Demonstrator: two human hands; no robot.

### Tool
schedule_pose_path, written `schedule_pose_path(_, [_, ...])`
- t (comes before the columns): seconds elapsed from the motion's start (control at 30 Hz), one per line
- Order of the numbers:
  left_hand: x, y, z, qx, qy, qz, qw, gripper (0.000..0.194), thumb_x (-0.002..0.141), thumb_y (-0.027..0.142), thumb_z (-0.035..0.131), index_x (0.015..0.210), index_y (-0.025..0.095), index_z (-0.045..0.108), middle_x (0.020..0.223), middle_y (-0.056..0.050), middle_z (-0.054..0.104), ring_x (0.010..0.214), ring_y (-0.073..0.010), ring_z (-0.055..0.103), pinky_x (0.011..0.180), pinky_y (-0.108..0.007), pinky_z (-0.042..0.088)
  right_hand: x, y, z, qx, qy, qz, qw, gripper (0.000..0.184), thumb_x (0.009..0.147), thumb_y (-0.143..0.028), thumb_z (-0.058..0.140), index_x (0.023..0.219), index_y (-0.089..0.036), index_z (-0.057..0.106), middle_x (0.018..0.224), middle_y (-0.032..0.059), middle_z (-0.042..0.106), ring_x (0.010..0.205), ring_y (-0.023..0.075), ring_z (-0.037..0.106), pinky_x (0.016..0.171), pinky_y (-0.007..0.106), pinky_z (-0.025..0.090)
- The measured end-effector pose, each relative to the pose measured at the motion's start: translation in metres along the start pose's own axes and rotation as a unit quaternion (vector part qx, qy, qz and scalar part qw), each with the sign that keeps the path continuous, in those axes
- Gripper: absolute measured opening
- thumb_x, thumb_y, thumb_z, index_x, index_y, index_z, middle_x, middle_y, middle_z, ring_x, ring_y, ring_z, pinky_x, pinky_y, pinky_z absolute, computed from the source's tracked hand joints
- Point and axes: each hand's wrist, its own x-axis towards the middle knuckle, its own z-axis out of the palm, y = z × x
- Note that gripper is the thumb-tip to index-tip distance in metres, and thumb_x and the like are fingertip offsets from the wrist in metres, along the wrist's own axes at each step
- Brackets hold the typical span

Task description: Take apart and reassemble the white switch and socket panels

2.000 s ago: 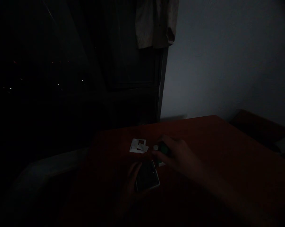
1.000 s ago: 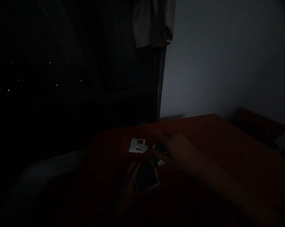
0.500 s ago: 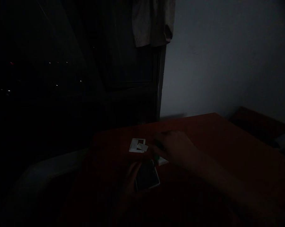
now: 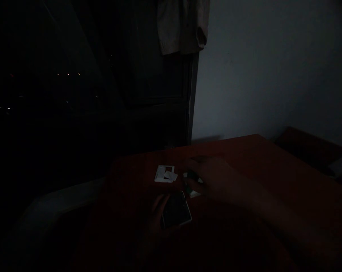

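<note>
The light is very dim and details are hard to make out. My left hand [image 4: 156,215] is closed around the left side of a dark square piece with a thin pale rim [image 4: 176,210], at the near part of the table. To its right and farther back, my right hand [image 4: 212,175] has its thumb and fingers around a small green and white piece [image 4: 195,194], partly hidden by the thumb. A white square frame [image 4: 157,179] lies flat beyond my left hand, with a small white flat piece [image 4: 171,175] overlapping its right side.
Under both hands is a reddish-brown tabletop [image 4: 244,151]. A pale wall [image 4: 258,75] stands behind it. Cloth [image 4: 182,30] hangs by a dark window frame, with small lights beyond the glass. Another dark reddish surface [image 4: 307,147] is at the right.
My right hand has shifted slightly, and more of the green and white piece now shows between its thumb and fingers. My left hand and the dark square piece stay in place.
</note>
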Motion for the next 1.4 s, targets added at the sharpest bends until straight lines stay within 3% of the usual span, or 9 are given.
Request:
schedule_pose_path(0.1, [0.0, -0.006, 0.003, -0.002, -0.005, 0.001, 1.0, 0.075, 0.069, 0.036, 0.072, 0.137, 0.023, 0.042, 0.141, -0.011, 0.043, 0.126, -0.0318, 0.045, 0.104, -0.046, 0.041, -0.004, 0.002, -0.002, 0.059, -0.017, -0.043, 0.997, 0.043, 0.082, -0.028, 0.06, 0.122, -0.022, 0.048, 0.11, 0.0071, 0.067, 0.089, 0.0189, 0.065, 0.067, 0.026, 0.045])
schedule_pose_path(0.27, [0.0, -0.006, 0.005, -0.008, 0.019, 0.02, 1.0, 0.075, 0.069, 0.04, 0.073, 0.136, 0.024, 0.043, 0.139, -0.01, 0.044, 0.126, -0.0312, 0.045, 0.105, -0.044, 0.04, 0.004, -0.001, 0.008, -0.09, 0.008, 0.105, 0.99, 0.037, 0.092, -0.049, 0.041, 0.095, -0.018, 0.061, 0.079, 0.0102, 0.071, 0.067, 0.0241, 0.067, 0.055, 0.03, 0.04])
schedule_pose_path(0.4, [0.001, -0.003, 0.003, 0.008, 0.009, 0.01, 1.0, 0.075, 0.067, 0.04, 0.073, 0.134, 0.023, 0.046, 0.137, -0.011, 0.047, 0.124, -0.0317, 0.047, 0.103, -0.045, 0.042, 0.002, 0.002, 0.006, 0.01, 0.009, 0.014, 1.0, 0.022, 0.091, -0.03, 0.048, 0.108, -0.021, 0.058, 0.099, 0.0075, 0.07, 0.081, 0.0202, 0.066, 0.063, 0.028, 0.043])
schedule_pose_path(0.5, [0.002, -0.005, 0.004, 0.014, 0.011, 0.013, 1.0, 0.076, 0.067, 0.037, 0.073, 0.135, 0.023, 0.044, 0.138, -0.011, 0.046, 0.123, -0.0314, 0.048, 0.102, -0.045, 0.042, -0.004, 0.001, 0.001, 0.116, -0.018, -0.05, 0.992, 0.052, 0.081, -0.022, 0.06, 0.129, -0.022, 0.042, 0.111, 0.0065, 0.066, 0.087, 0.0167, 0.064, 0.067, 0.025, 0.044])
schedule_pose_path(0.73, [0.0, -0.011, 0.008, 0.009, 0.014, 0.009, 1.0, 0.077, 0.067, 0.038, 0.072, 0.136, 0.02, 0.043, 0.141, -0.014, 0.042, 0.128, -0.0329, 0.044, 0.104, -0.046, 0.041, 0.005, -0.008, 0.006, -0.083, 0.011, 0.098, 0.992, 0.034, 0.092, -0.047, 0.043, 0.093, -0.019, 0.062, 0.074, 0.0086, 0.07, 0.061, 0.0215, 0.064, 0.052, 0.028, 0.036])
schedule_pose_path(0.83, [0.001, -0.01, 0.007, -0.006, 0.009, 0.006, 1.0, 0.077, 0.068, 0.038, 0.071, 0.137, 0.019, 0.041, 0.141, -0.014, 0.042, 0.128, -0.0322, 0.043, 0.105, -0.046, 0.039, 0.003, -0.003, 0.003, -0.018, 0.004, 0.026, 0.999, 0.02, 0.09, -0.034, 0.051, 0.103, -0.021, 0.059, 0.088, 0.0071, 0.07, 0.073, 0.0203, 0.066, 0.058, 0.028, 0.039])
schedule_pose_path(0.97, [0.002, -0.004, 0.004, -0.013, -0.006, -0.003, 1.0, 0.077, 0.067, 0.036, 0.072, 0.136, 0.022, 0.042, 0.141, -0.013, 0.042, 0.127, -0.0323, 0.044, 0.104, -0.047, 0.039, -0.003, -0.001, -0.001, 0.099, -0.022, -0.067, 0.993, 0.048, 0.08, -0.019, 0.061, 0.124, -0.02, 0.045, 0.11, 0.0076, 0.065, 0.089, 0.0173, 0.063, 0.067, 0.025, 0.043])
schedule_pose_path(1.17, [0.002, 0.003, 0.001, -0.012, 0.005, 0.001, 1.0, 0.076, 0.068, 0.035, 0.073, 0.136, 0.022, 0.042, 0.141, -0.012, 0.043, 0.128, -0.0322, 0.042, 0.107, -0.048, 0.036, 0.004, -0.007, 0.006, -0.07, 0.018, 0.09, 0.993, 0.032, 0.092, -0.045, 0.042, 0.093, -0.018, 0.06, 0.081, 0.009, 0.068, 0.068, 0.0226, 0.064, 0.055, 0.029, 0.037])
schedule_pose_path(1.4, [0.001, 0.0, 0.002, 0.006, 0.018, 0.012, 1.0, 0.073, 0.068, 0.035, 0.072, 0.134, 0.019, 0.045, 0.14, -0.013, 0.044, 0.128, -0.0325, 0.043, 0.105, -0.048, 0.038, -0.003, -0.006, 0.004, 0.11, -0.004, -0.039, 0.993, 0.042, 0.082, -0.024, 0.059, 0.121, -0.02, 0.045, 0.101, 0.0057, 0.067, 0.082, 0.0169, 0.064, 0.062, 0.025, 0.042])
